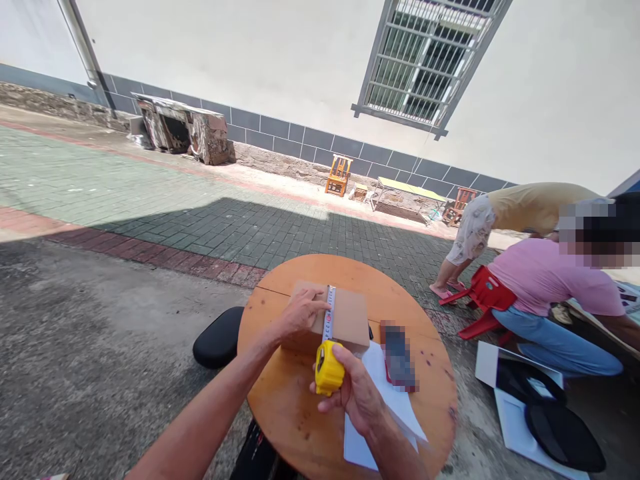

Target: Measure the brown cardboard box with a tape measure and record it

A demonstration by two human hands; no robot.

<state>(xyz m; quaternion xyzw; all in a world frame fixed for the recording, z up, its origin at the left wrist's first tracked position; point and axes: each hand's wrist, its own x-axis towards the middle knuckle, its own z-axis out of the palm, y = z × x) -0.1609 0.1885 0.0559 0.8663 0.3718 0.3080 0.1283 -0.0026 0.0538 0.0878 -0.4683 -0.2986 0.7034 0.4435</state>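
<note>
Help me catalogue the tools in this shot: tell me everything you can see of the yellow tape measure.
The tape measure has a rounded yellow case, plastic-looking, with a dark patch. Its pale blade is drawn out and lies along the top of the cardboard box, pointing away from the person; it bears dark figures and a touch of red, too small to read surely. The right hand grips the case at the box's near edge, and the left hand's fingers reach the blade.
</note>
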